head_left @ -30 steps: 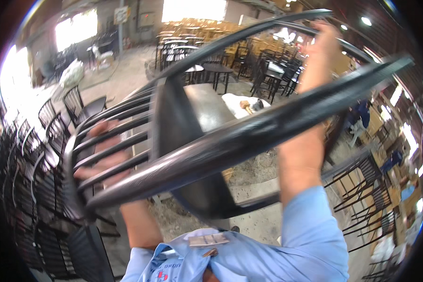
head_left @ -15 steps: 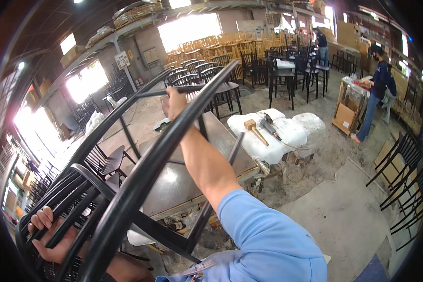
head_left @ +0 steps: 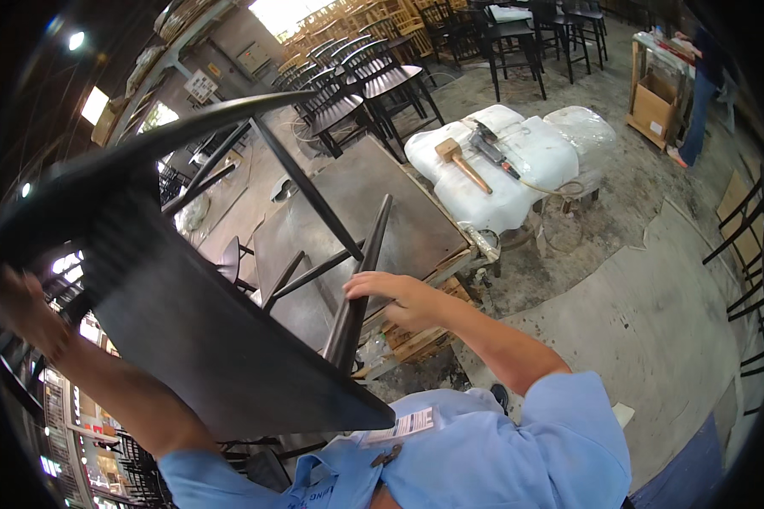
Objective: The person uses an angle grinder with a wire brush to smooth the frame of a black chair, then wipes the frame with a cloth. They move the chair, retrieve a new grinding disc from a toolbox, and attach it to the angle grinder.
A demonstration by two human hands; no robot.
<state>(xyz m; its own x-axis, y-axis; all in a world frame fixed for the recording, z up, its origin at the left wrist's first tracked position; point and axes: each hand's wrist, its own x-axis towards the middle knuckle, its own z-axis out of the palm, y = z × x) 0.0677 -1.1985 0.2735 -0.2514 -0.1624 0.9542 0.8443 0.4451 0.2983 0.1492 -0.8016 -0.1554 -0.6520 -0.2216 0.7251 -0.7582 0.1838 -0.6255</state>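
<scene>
Black chair (head_left: pixel 195 331) held aslant in two bare hands, as seen from where I stand; twelve o'clock is the top of the wearer's view. The broad seat (head_left: pixel 165 288) has its long axis running from ten o'clock down to four. Right hand (head_left: pixel 403 299): fingers closed over the near leg (head_left: pixel 345 332), the thumb hidden; the seat lies at nine o'clock from these fingers. The gripped leg rises from about half past six to half past twelve, its free end beyond the knuckles; of the two hands, the right is much the nearer to that end. Left hand (head_left: pixel 27 312): at nine o'clock from the seat, beside the chair's dark far-left end; blur and shadow prevent me from telling whether its fingers grip or merely support. A thin stretcher (head_left: pixel 318 276) lies at ten o'clock from the right fingers. The low table (head_left: pixel 424 216) spreads from eleven to one beyond them, behind the legs; whether any leg touches it cannot be told. At one o'clock stands a white-wrapped bundle (head_left: pixel 484 206), bearing a wooden mallet (head_left: pixel 462 165) and a dark power tool (head_left: pixel 492 151).
</scene>
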